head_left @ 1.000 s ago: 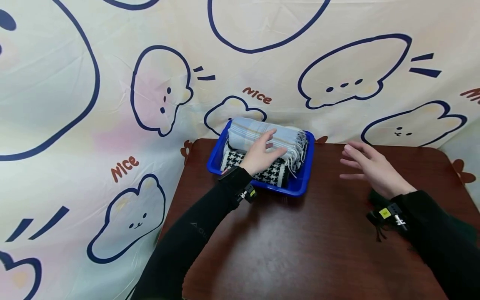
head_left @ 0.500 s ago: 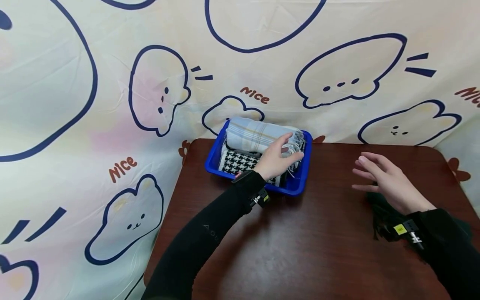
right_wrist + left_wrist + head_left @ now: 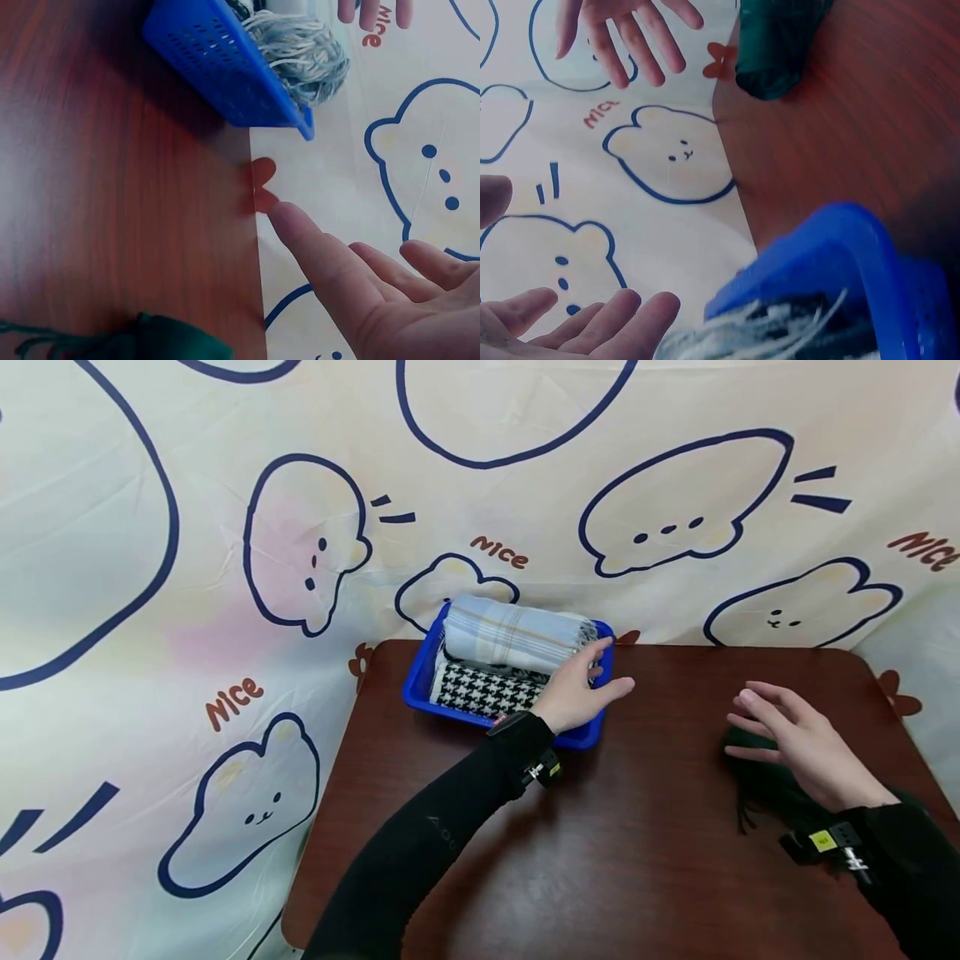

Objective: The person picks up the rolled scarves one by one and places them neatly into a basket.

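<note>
In the head view my left hand (image 3: 572, 695) hovers over the right end of a blue plastic basket (image 3: 415, 695), fingers extended and holding nothing. A rolled light-blue plaid scarf (image 3: 502, 633) with a fringe lies along the back of the basket. In front of it is a folded black-and-white houndstooth scarf (image 3: 483, 688), partly hidden by that hand. My right hand (image 3: 810, 752) is over a dark green scarf (image 3: 757, 783) on the table, its fingers spread with nothing in them. The right wrist view shows the basket's perforated side (image 3: 202, 56) and the plaid scarf's fringe (image 3: 304, 60).
The brown table (image 3: 630, 860) ends at the back against a patterned cloth backdrop (image 3: 540, 510). The basket stands near that back edge, left of the middle. Some of the green scarf is hidden under the right forearm.
My left hand has moved right across the basket, from above the scarves' middle to the basket's right end. My right hand has shifted right and nearer to me, over the green scarf.
</note>
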Demonstrator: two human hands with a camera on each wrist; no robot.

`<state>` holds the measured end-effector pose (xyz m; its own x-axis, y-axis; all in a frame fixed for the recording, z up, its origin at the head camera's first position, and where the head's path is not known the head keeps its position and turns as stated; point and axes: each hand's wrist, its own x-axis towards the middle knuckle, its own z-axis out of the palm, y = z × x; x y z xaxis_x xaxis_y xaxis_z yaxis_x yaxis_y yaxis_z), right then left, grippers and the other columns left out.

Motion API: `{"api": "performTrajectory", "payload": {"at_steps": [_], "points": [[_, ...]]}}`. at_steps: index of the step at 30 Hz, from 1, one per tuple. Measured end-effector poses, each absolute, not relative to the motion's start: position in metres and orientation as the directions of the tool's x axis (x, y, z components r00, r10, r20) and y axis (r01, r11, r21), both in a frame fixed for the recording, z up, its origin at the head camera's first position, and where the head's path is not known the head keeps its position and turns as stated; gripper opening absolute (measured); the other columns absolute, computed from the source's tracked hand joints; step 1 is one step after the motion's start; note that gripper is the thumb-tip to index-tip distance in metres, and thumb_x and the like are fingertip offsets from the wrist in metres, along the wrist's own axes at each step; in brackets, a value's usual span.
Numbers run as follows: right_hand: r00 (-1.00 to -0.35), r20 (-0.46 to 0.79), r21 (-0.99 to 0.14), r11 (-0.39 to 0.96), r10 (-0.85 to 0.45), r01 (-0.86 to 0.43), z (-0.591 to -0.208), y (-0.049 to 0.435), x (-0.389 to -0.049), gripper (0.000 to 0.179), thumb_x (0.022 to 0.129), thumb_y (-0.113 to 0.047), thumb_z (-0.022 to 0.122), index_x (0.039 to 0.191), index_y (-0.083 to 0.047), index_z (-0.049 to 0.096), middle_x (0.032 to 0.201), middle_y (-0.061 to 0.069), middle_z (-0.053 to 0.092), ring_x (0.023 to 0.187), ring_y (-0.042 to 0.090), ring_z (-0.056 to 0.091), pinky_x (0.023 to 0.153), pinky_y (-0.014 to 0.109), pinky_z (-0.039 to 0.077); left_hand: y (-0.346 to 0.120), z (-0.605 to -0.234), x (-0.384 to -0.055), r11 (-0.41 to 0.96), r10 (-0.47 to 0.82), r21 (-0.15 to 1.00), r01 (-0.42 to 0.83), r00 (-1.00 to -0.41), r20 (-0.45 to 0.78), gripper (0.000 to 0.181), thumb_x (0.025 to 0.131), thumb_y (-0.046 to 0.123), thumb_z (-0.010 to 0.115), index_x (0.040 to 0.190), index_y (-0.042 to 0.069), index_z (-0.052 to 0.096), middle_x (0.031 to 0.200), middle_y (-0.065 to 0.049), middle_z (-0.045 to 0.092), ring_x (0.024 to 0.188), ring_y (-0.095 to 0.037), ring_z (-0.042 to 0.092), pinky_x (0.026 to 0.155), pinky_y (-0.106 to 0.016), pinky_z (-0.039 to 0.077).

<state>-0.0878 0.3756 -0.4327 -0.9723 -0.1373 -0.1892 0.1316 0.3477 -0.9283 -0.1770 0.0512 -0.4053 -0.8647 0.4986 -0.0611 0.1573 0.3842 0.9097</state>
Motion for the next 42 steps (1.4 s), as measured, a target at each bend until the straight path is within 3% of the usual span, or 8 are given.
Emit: {"api": "performTrajectory", "payload": {"at_steps": [17,20,26,30,32,35,38,42], "points": [[-0.972,-0.232,-0.881,0.430,-0.029,0.198,-0.453,0.401,-0.065,0.076,0.116,-0.047,0.039,0.173,-0.017,-0.001,0.170,0.035,0.016,0.113,-0.022,0.054,0.088,0.034,0.064,0.098,-0.428,-0.157,0.368,0.522,0.924,0.107,-0.846,-0.110,0.071,0.106,0.037,0.070,0.167,0.022,0.039,0.167,-0.003,0.046,0.144,-0.017,0.056,0.111,-0.024,0.048],[-0.974,-0.226,-0.860,0.464,0.027,0.212,-0.457,0.404,-0.062,0.079,0.115,-0.049,0.040,0.173,-0.013,-0.001,0.167,0.041,0.016,0.116,-0.015,0.055,0.084,0.034,0.065,0.106,-0.432,-0.155,0.382,0.517,0.918,0.103,-0.848,-0.120,0.070,0.105,0.038,0.071,0.166,0.023,0.040,0.166,0.000,0.047,0.142,-0.015,0.056,0.109,-0.024,0.048],[-0.970,-0.231,-0.832,0.502,0.077,0.238,-0.462,0.411,-0.056,0.079,0.115,-0.049,0.040,0.173,-0.016,-0.002,0.169,0.040,0.012,0.141,0.018,0.057,0.082,0.032,0.065,0.118,-0.440,-0.152,0.416,0.504,0.906,0.073,-0.848,-0.162,0.069,0.104,0.040,0.071,0.165,0.025,0.042,0.163,0.006,0.050,0.140,-0.012,0.057,0.108,-0.023,0.049],[-0.971,-0.221,-0.829,0.507,0.091,0.236,-0.463,0.416,-0.053,0.078,0.115,-0.046,0.041,0.173,-0.014,-0.001,0.169,0.041,0.012,0.126,0.001,0.060,0.079,0.030,0.064,0.124,-0.444,-0.150,0.419,0.494,0.906,0.059,-0.852,-0.173,0.068,0.103,0.040,0.073,0.164,0.024,0.044,0.161,0.005,0.053,0.140,-0.014,0.058,0.108,-0.023,0.050],[-0.972,-0.212,-0.829,0.508,0.102,0.234,-0.463,0.418,-0.052,0.078,0.116,-0.044,0.042,0.173,-0.012,0.000,0.169,0.041,0.011,0.123,-0.001,0.060,0.077,0.029,0.064,0.126,-0.446,-0.150,0.418,0.489,0.907,0.055,-0.855,-0.174,0.068,0.103,0.040,0.073,0.163,0.023,0.045,0.160,0.004,0.054,0.140,-0.014,0.058,0.108,-0.024,0.050],[-0.971,-0.206,-0.821,0.518,0.121,0.239,-0.465,0.421,-0.050,0.078,0.115,-0.044,0.042,0.173,-0.013,-0.001,0.170,0.040,0.010,0.138,0.019,0.058,0.076,0.028,0.064,0.131,-0.449,-0.150,0.429,0.485,0.903,0.036,-0.852,-0.196,0.067,0.103,0.041,0.072,0.163,0.025,0.045,0.159,0.005,0.055,0.140,-0.012,0.058,0.108,-0.023,0.049],[-0.966,-0.219,-0.816,0.518,0.134,0.257,-0.468,0.424,-0.046,0.078,0.115,-0.046,0.040,0.173,-0.017,-0.003,0.173,0.036,0.006,0.151,0.049,0.036,0.078,0.026,0.063,0.134,-0.453,-0.149,0.441,0.481,0.897,0.019,-0.849,-0.219,0.067,0.103,0.042,0.072,0.163,0.026,0.046,0.158,0.005,0.055,0.139,-0.010,0.058,0.108,-0.025,0.049],[-0.961,-0.233,-0.821,0.499,0.152,0.278,-0.471,0.430,-0.040,0.077,0.116,-0.044,0.039,0.173,-0.017,-0.006,0.174,0.034,-0.001,0.150,0.059,0.025,0.078,0.023,0.062,0.138,-0.456,-0.148,0.452,0.474,0.892,0.004,-0.848,-0.237,0.067,0.103,0.043,0.073,0.162,0.026,0.047,0.157,0.003,0.057,0.138,-0.011,0.059,0.109,-0.026,0.050]]}}
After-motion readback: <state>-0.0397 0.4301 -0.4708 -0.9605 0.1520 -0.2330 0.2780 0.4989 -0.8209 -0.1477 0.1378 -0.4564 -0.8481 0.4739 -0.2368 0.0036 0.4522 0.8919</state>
